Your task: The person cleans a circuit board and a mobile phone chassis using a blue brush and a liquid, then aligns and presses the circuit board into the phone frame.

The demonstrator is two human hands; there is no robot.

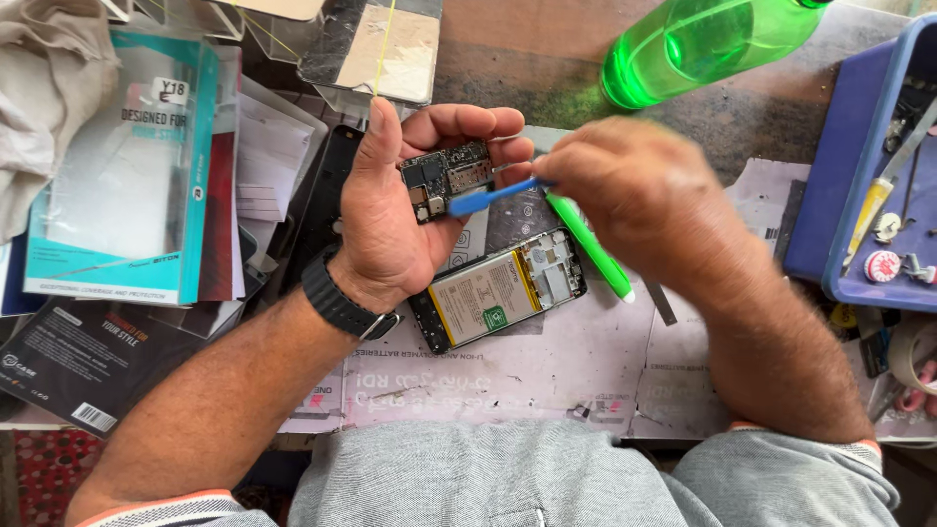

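Note:
My left hand [405, 200] is palm up and cradles a small dark circuit board [446, 177] in its fingers. My right hand [625, 190] grips a blue-handled tool [493, 198] whose tip reaches the board. A green pen-like tool [589, 246] also juts out below that hand. Under both hands an opened phone [500, 289] lies on the paper with its back off, showing a pale battery. A black band [337, 301] sits on my left wrist.
A green plastic bottle [698, 44] lies at the top right. A blue tray [859, 185] with small tools stands at the right edge. Phone-case boxes [127, 166] and a cloth [44, 88] pile up on the left. A black phone frame [327, 195] lies behind my left hand.

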